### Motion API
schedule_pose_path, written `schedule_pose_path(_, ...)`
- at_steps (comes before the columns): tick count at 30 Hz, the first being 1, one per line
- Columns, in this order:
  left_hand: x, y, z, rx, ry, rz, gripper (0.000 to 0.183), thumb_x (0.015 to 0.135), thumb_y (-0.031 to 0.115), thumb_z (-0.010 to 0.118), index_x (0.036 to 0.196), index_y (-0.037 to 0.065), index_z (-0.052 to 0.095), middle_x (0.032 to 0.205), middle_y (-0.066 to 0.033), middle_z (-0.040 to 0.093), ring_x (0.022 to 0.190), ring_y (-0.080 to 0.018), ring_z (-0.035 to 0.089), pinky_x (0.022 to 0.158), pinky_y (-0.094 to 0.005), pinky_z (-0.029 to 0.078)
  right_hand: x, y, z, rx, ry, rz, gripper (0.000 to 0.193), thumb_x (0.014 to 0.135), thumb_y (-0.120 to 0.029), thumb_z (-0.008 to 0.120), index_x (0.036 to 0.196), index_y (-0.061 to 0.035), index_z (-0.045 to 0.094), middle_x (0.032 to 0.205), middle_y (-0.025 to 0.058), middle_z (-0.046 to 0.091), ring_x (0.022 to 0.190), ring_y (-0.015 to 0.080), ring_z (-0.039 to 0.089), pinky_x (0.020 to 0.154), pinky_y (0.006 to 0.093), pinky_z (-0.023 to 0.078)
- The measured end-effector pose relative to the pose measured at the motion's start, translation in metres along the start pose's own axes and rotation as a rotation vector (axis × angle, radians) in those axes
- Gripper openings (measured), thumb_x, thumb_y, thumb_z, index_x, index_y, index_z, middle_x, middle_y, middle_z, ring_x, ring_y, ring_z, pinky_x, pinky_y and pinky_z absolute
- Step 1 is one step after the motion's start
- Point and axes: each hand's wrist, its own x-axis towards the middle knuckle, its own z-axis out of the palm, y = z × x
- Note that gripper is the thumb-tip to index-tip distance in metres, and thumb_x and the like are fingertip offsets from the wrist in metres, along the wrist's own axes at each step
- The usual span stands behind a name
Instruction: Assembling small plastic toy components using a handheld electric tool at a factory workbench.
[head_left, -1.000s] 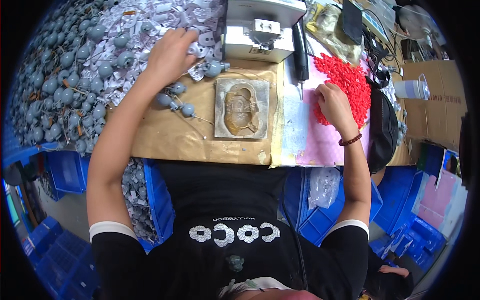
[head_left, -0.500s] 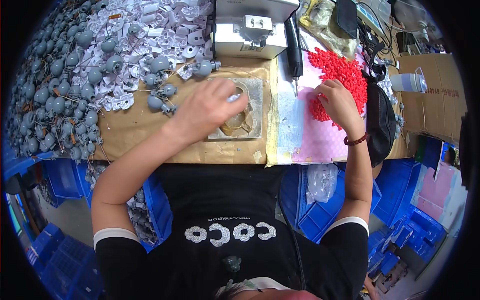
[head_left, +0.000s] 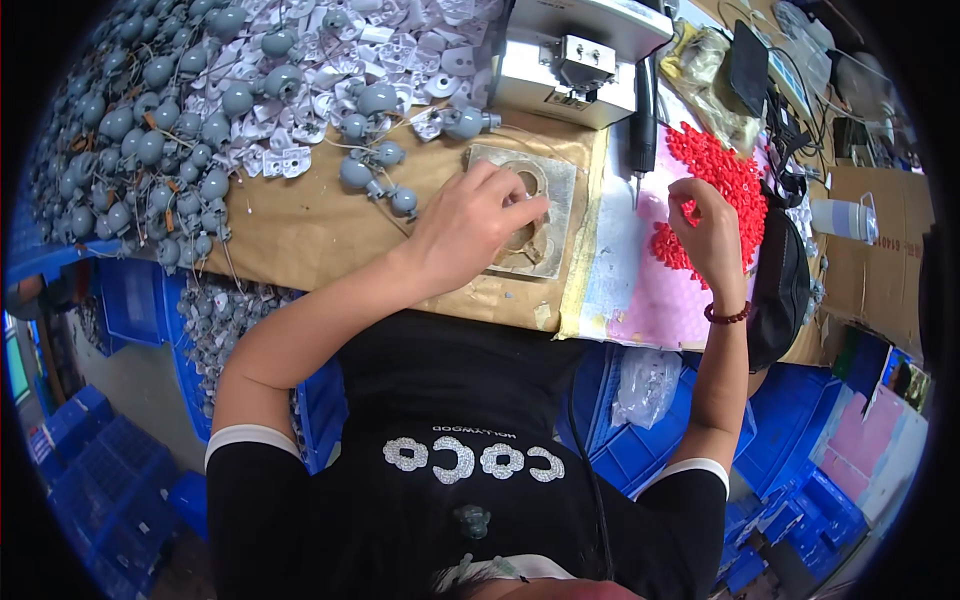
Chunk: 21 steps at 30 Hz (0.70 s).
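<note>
My left hand [head_left: 478, 228] is over a square metal plate [head_left: 556, 222] with a round recess, its fingers bent together at the recess. What they hold, if anything, is hidden. To the right, my right hand [head_left: 712, 240], with a beaded bracelet, hovers at the left side of a heap of small red parts [head_left: 735, 185]. Its thumb and forefinger are curled into a pinch, and anything between them is too small to make out. Several grey ball-shaped parts with wires [head_left: 375, 98] lie to the left of the plate, near my left hand.
White plastic parts [head_left: 420, 60] and many more grey balls [head_left: 115, 125] cover the left of the bench. Behind the plate stands a silver box-shaped device [head_left: 570, 75]. A black electric screwdriver [head_left: 643, 120] points toward me. A black pouch [head_left: 782, 290] lies right of my right hand.
The whole view has turned, shifting the bench to the right. A white piece seen at my left fingertips is now out of sight. My right hand stays by the red heap, its fingers curled.
</note>
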Motion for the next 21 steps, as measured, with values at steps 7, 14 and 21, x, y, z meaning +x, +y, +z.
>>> schedule_pose_path(7, -0.017, -0.004, -0.013, -0.256, 0.187, -0.372, 0.044, 0.086, 0.007, 0.070, 0.128, 0.011, 0.059, 0.132, -0.0131, 0.046, 0.112, -0.0219, 0.054, 0.083, -0.0326, 0.052, 0.022, -0.087, 0.037, 0.416, -0.018, -0.280, 0.021, 0.080, 0.005, 0.071, 0.099, -0.0030, 0.068, 0.095, 0.0090, 0.067, 0.082, 0.0220, 0.065, 0.070, 0.0314, 0.052)
schedule_pose_path(14, -0.006, -0.009, -0.009, -0.472, 0.321, -0.578, 0.059, 0.086, 0.015, 0.070, 0.141, 0.012, 0.048, 0.146, -0.0200, 0.031, 0.132, -0.0323, 0.040, 0.087, -0.0335, 0.054, 0.033, -0.112, 0.085, 0.213, 0.140, -0.549, 0.023, 0.072, -0.001, 0.076, 0.091, -0.0047, 0.065, 0.094, 0.0065, 0.066, 0.085, 0.0258, 0.062, 0.074, 0.0370, 0.050)
schedule_pose_path(21, 0.011, -0.030, -0.013, -0.628, 0.366, -0.668, 0.055, 0.088, 0.016, 0.067, 0.139, 0.005, 0.050, 0.136, -0.0171, 0.051, 0.115, -0.0257, 0.053, 0.088, -0.0309, 0.051, 0.031, -0.117, 0.087, 0.113, 0.154, -0.568, 0.024, 0.071, -0.003, 0.077, 0.093, -0.0051, 0.067, 0.096, 0.0068, 0.065, 0.090, 0.0279, 0.060, 0.077, 0.0388, 0.050)
